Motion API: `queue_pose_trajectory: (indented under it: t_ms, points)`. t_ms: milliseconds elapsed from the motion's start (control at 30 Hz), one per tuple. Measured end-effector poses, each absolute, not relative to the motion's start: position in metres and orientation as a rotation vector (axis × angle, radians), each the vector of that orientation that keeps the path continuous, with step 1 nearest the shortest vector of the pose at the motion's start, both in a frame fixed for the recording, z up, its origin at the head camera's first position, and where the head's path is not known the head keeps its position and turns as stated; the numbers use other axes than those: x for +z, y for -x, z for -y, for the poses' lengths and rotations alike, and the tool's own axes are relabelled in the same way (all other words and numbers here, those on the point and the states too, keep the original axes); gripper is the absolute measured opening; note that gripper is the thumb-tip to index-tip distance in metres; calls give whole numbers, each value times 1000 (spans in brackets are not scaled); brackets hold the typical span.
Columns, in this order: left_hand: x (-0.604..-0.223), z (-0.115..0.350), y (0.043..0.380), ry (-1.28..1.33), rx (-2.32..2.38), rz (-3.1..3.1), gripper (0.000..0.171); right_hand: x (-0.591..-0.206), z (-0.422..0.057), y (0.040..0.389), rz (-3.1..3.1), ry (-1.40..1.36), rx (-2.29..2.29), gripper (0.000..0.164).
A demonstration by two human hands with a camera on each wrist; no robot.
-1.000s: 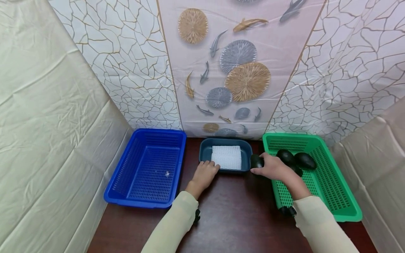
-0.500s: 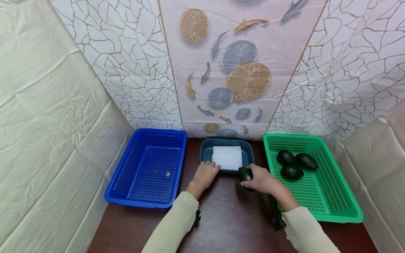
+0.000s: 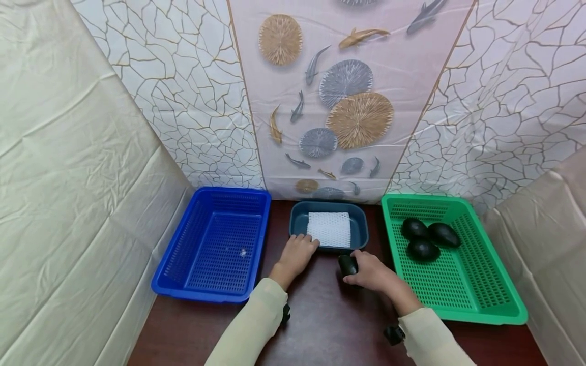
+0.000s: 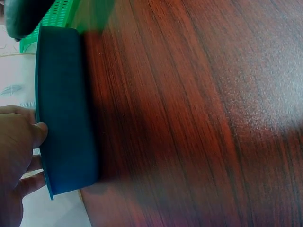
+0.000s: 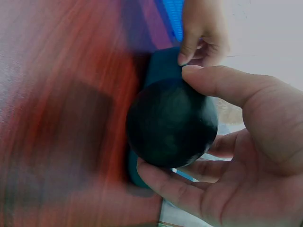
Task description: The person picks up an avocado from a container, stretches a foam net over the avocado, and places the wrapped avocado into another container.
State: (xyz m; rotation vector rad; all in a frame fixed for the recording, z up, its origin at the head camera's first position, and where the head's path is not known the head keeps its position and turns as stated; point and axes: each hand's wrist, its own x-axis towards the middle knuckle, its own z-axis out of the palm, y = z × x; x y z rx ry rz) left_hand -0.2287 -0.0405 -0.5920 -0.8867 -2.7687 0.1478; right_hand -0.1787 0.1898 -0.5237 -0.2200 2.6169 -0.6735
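My right hand [image 3: 372, 272] grips a dark green avocado [image 3: 348, 266] above the table, just in front of a dark teal tray [image 3: 360, 243]. In the right wrist view the thumb and fingers curl round the avocado [image 5: 173, 124], whose rounded end hides part of the tray. My left hand [image 3: 297, 252] holds the tray's near rim at its left; the left wrist view has the thumb on the outer wall of the tray [image 4: 66, 109] and the fingers over the rim. A white foam net [image 3: 329, 229] lies in the tray.
A green basket [image 3: 501, 284] at the right holds three dark avocados [image 3: 423, 249]. To the left stands a blue basket [image 3: 157, 277] with a small white scrap [image 3: 243, 252] on its floor. Patterned cloth walls [image 3: 210, 112] close in the back and sides of the brown table [image 3: 320, 315].
My right hand has carried the avocado leftward and nearer, from the green basket's left edge to in front of the tray. The left hand stays on the tray rim.
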Motion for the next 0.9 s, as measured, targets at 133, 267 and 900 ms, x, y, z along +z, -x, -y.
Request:
queue_pose_trajectory:
  t_ms: [133,267,900]
  points:
    - [-593,41,230,889,154,2766,20,-531,-188,176,-2627,225,-669,72]
    - [-594,42,230,889,164,2762,19,-538,-186,175,-2641,231,-668,66]
    - [-594,40,230,890,155,2803,24,-557,-179,169,-2626,222,-552,79]
